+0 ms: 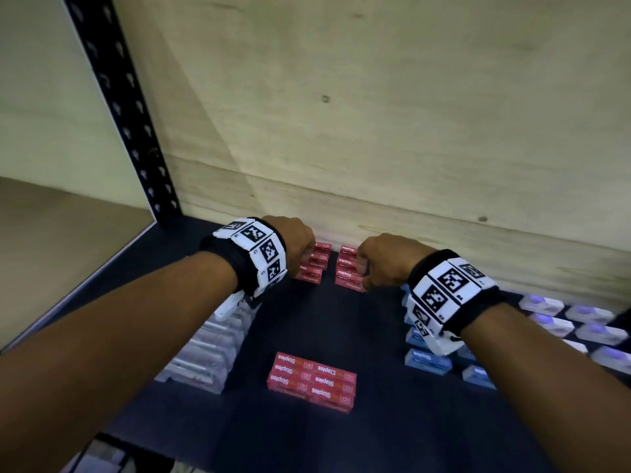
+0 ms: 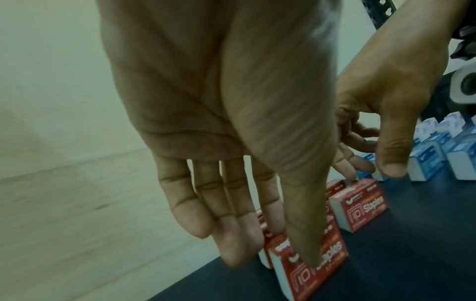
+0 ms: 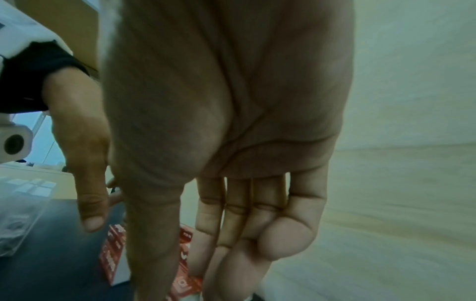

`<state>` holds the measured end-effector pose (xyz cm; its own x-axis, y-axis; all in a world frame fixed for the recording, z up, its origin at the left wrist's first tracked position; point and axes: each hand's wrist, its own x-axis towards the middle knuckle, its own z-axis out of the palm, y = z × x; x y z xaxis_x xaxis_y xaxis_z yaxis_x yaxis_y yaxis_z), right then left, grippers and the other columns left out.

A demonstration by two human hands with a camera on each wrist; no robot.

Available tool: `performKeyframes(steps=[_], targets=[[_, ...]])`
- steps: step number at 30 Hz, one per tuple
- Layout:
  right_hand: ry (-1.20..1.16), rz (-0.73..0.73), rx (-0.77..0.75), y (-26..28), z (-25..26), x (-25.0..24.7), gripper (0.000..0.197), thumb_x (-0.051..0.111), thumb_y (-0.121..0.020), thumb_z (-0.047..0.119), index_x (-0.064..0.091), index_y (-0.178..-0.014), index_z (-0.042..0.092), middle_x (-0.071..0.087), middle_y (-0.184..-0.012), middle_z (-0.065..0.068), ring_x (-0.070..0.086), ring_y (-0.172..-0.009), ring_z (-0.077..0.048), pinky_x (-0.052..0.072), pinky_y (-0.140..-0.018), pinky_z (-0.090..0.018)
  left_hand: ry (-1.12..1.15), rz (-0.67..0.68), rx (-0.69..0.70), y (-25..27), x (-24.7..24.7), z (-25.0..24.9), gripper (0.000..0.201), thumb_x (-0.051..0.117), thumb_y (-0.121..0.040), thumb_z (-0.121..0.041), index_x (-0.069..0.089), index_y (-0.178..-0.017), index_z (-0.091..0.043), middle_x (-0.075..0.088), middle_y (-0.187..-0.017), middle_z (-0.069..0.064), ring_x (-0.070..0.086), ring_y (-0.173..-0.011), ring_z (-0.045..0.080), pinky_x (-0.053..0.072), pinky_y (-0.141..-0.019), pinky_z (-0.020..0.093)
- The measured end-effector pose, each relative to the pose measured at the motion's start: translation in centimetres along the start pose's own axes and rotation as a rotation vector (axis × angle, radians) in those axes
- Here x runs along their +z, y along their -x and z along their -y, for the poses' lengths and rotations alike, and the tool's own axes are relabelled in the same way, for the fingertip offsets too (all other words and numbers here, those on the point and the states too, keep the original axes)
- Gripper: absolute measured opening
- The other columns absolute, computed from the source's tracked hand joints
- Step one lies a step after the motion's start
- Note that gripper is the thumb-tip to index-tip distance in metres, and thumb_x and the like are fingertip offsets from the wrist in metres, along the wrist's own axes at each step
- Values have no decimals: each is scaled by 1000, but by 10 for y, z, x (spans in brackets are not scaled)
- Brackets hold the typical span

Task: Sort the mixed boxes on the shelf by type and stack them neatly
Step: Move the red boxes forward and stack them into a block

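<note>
Two short rows of red staples boxes stand at the back of the dark shelf, against the wooden back wall. My left hand reaches down over the left row. In the left wrist view its thumb presses the front box and its fingers go down behind the row, pinching it. My right hand pinches the right row the same way, with red boxes showing between thumb and fingers. A flat block of red staples boxes lies near the front.
Clear plastic boxes line the left side of the shelf. Blue boxes stand under my right wrist, with white and purple boxes beyond them at far right. A black perforated upright rises at the left.
</note>
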<state>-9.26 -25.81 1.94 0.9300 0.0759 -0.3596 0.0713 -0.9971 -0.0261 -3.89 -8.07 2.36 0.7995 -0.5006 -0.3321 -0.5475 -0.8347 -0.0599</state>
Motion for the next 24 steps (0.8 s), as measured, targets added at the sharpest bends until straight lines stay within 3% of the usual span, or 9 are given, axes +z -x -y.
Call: performKeyframes(steps=[6, 11, 16, 21, 24], targets=[[1, 16, -16, -11, -2, 4, 17, 77, -80, 20, 71, -95, 15, 72, -94, -2, 68, -88, -22, 57, -82, -36, -48, 51, 16, -10, -4, -3, 22, 75, -77, -14, 70, -98, -21, 67, -97, -2, 65, -88, 22, 45, -66, 27], [18, 20, -20, -12, -1, 5, 20, 78, -79, 21, 71, -96, 14, 72, -94, -4, 69, -87, -23, 59, -83, -39, -65, 84, 27, -10, -7, -9, 21, 71, -82, -13, 71, -102, -18, 67, -103, 2, 65, -95, 26, 50, -71, 31], [-2, 78, -36, -3, 2, 6, 15, 81, -77, 22, 74, -90, 18, 73, -90, 1, 68, -85, -18, 59, -82, -37, -60, 132, 92, -2, -6, -10, 22, 77, -77, -11, 73, -97, -20, 65, -87, -5, 67, -93, 19, 53, -74, 30], [2, 157, -65, 18, 11, 4, 17, 79, -80, 24, 77, -95, 17, 68, -74, 5, 63, -68, -10, 55, -68, -27, -15, 202, 161, 16, -6, -16, 26, 77, -79, -12, 72, -105, -15, 61, -76, -14, 58, -76, 4, 44, -60, 14], [2, 188, -76, 28, 16, 8, 18, 79, -79, 24, 76, -95, 15, 72, -80, 1, 68, -75, -15, 58, -75, -31, 15, 245, 206, 27, -3, -19, 29, 75, -81, -11, 71, -110, -9, 69, -95, -3, 55, -82, 5, 41, -55, 5]])
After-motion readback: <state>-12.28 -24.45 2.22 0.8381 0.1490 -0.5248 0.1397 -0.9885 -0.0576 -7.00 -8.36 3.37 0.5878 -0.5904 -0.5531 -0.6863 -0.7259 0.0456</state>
